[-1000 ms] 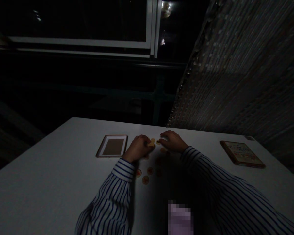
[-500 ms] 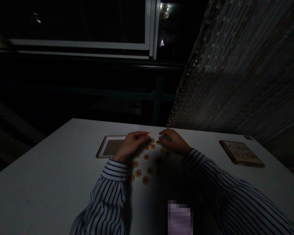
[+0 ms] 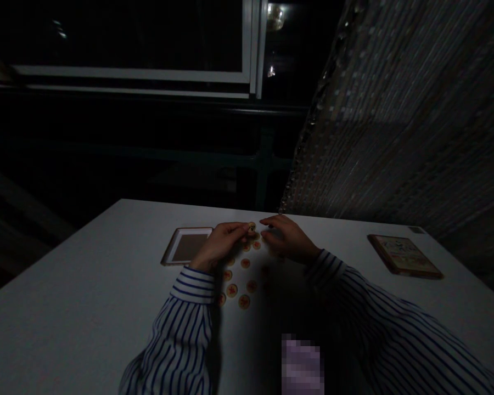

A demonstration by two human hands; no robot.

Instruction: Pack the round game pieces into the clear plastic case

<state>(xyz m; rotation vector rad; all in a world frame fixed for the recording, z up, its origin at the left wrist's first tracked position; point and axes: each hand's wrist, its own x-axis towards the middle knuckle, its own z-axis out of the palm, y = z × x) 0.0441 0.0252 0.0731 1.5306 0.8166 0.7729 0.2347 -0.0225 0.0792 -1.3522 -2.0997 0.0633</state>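
Observation:
Between the thumb and fingers of my left hand [image 3: 224, 240] is a round xiangqi piece [image 3: 252, 226], its dark-marked face turned toward me. My right hand [image 3: 290, 237] hovers just to the right of it, thumb and fingers apart, with nothing seen between them. Below and between the hands, several xiangqi pieces [image 3: 245, 263] with red characters lie face up on the white table [image 3: 86, 296]. Some pieces near my right hand are hidden by it or lost in its shadow.
An open shallow box part [image 3: 189, 247] with a pale rim lies left, partly behind my left hand. A printed box lid [image 3: 405, 256] rests at the right. Beyond the table's far edge hang a bead curtain [image 3: 379, 126] and a window frame [image 3: 148, 74].
The piece in my left hand has turned so that its marked face shows. My right hand has come slightly left, closer to it.

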